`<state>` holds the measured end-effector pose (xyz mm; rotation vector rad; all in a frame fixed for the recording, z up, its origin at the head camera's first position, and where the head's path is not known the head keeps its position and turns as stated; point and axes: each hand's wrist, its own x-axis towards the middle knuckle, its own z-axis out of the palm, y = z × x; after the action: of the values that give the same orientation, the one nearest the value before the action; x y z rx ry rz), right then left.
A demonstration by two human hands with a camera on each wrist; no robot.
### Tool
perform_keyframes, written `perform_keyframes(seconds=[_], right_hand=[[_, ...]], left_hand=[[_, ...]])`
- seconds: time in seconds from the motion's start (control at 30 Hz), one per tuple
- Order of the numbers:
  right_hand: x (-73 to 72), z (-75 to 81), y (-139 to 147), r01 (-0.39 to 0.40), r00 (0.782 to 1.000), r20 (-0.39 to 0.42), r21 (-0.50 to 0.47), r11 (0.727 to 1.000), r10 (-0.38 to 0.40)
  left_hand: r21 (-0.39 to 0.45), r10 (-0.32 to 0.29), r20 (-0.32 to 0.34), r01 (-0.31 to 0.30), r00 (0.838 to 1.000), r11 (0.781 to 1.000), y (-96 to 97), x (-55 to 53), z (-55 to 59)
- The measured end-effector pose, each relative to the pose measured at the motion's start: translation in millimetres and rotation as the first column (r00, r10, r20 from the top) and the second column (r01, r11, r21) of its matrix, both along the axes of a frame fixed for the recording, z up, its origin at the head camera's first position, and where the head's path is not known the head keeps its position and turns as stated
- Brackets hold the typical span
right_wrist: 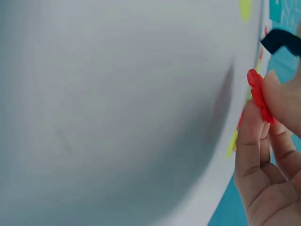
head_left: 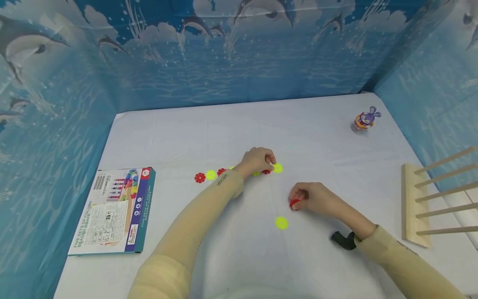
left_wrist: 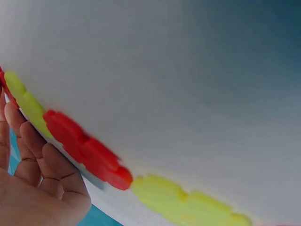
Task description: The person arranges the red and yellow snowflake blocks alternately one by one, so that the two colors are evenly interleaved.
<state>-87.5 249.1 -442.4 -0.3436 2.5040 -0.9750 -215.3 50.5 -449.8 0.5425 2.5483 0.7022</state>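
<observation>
Notched plastic discs form a row on the white table, red and yellow by turns, from a red disc (head_left: 199, 177) at the left end. My left hand (head_left: 257, 160) is at the right end, thumb and forefinger pinching the edge of a yellow disc (head_left: 278, 168) that lies beside another red disc (head_left: 266, 171). That forearm covers part of the row. Nearer to me, my right hand (head_left: 313, 197) holds a red disc (right_wrist: 256, 89) between thumb and fingers. Below and left of it, a loose yellow disc (head_left: 281, 223) lies flat.
A flat picture box (head_left: 112, 211) lies at the left. On the right stands a wooden base with several pegs (head_left: 412, 203). A purple-eared toy figure (head_left: 365, 119) sits in the far right corner. A black curved piece (head_left: 343, 240) is by my right wrist. Blue dolphin-print cloth (head_left: 231, 66) surrounds the table.
</observation>
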Motion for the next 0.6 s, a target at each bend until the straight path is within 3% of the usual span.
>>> perform_keyframes(seconds=[0.27,0.43,0.6], right_hand=[[-26.4,9.8,5.6,0.151,0.987,-0.047,-0.034,0.988,-0.153],[-44.8,8.6,5.7,0.262,0.965,-0.017,-0.057,0.963,-0.263],[-60.1,4.6,2.8,0.32,0.947,0.003,-0.043,0.946,-0.32]], left_hand=[[-0.005,-0.013,0.006,0.013,1.0,1.0,0.1,1.0,0.3],[-0.005,-0.016,0.015,0.016,1.0,1.0,0.0,1.0,2.4],[-0.024,-0.02,0.005,0.02,1.0,1.0,0.0,0.2,3.4]])
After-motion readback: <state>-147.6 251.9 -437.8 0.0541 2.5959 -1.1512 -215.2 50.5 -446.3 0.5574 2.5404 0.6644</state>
